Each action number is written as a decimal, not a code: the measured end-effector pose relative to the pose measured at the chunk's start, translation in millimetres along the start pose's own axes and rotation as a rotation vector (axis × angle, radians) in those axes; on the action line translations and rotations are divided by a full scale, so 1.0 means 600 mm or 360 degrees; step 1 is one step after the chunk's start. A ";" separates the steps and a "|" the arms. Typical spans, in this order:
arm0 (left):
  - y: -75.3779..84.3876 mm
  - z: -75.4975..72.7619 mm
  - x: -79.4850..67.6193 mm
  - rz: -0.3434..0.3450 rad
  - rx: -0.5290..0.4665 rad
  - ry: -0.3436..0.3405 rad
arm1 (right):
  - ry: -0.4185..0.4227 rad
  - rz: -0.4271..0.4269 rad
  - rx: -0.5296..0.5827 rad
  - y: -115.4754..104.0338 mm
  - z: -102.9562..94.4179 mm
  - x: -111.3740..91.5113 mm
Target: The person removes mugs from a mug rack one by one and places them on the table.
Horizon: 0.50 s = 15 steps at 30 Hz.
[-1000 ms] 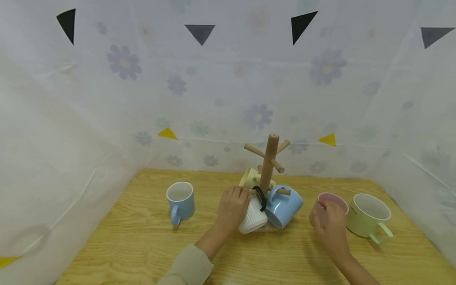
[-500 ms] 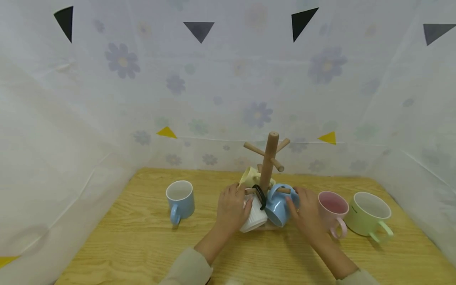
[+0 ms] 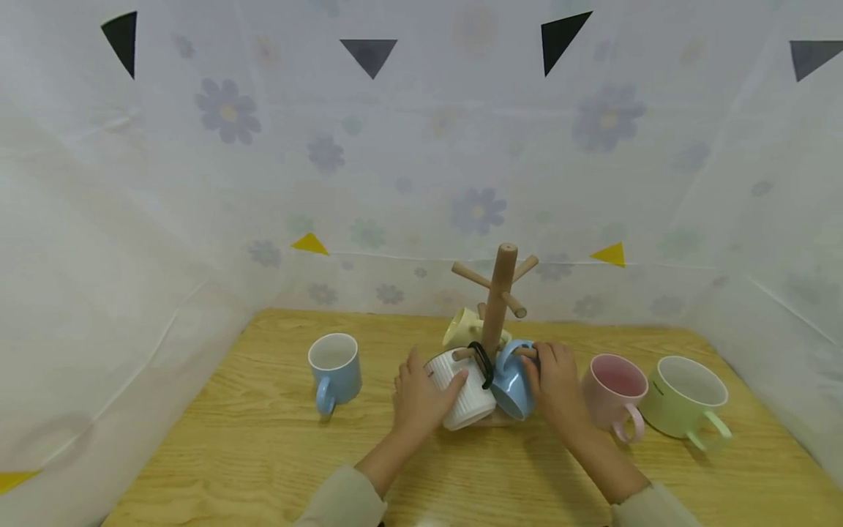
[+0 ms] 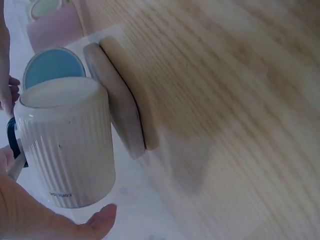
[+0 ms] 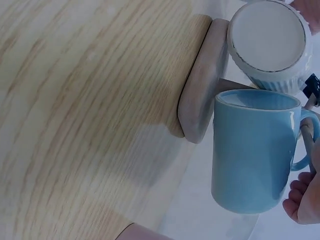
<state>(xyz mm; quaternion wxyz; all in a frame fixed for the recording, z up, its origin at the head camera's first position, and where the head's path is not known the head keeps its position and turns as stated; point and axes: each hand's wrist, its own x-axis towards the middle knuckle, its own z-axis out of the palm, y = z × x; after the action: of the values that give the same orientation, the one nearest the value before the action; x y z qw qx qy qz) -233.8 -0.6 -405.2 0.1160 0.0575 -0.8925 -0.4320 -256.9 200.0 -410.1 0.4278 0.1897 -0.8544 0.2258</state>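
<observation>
A wooden mug tree (image 3: 498,300) stands mid-table, its lower pegs carrying tilted mugs. My left hand (image 3: 421,399) is spread beside the ribbed white mug (image 3: 467,395), which hangs by its black handle (image 3: 484,364); thumb and fingers lie loosely around its side. A blue mug (image 3: 512,388) hangs on the right-hand peg (image 5: 309,145). My right hand (image 3: 558,384) has its fingers curled at that peg's outer end and seems to pinch it; the contact is partly hidden. Behind the post hangs a pale yellow mug (image 3: 461,329).
Another blue mug (image 3: 334,369) stands upright on the wooden table (image 3: 263,454) at left. To the right are a pink mug (image 3: 614,391) and a light green mug (image 3: 685,395), close together. Upper pegs (image 3: 470,274) jut out from the post. A patterned curtain (image 3: 408,146) hangs behind.
My right hand has come from the pink mug to the blue mug's peg. My left hand has let go of the left peg and slid down beside the white mug, which has swung slightly.
</observation>
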 end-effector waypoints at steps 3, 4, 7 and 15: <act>0.003 0.007 -0.004 -0.0157 -0.0242 -0.0052 | -0.0007 0.0026 -0.0014 -0.003 -0.001 0.002; 0.004 0.009 -0.005 -0.0205 -0.0312 -0.0080 | -0.0006 0.0033 -0.0015 -0.003 -0.002 0.002; 0.007 0.014 -0.007 -0.0292 -0.0482 -0.0143 | -0.0003 0.0047 -0.0030 -0.003 -0.003 0.004; 0.008 0.026 -0.008 -0.0523 -0.0731 -0.0281 | -0.0003 0.0031 -0.0061 -0.003 -0.005 0.006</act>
<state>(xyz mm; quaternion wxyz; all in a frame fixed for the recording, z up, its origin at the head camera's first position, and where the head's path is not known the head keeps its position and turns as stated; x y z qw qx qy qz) -233.4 15.0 -411.5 -0.0238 0.1358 -0.7568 -0.6389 -256.2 199.5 -404.9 0.4282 0.1733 -0.8609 0.2133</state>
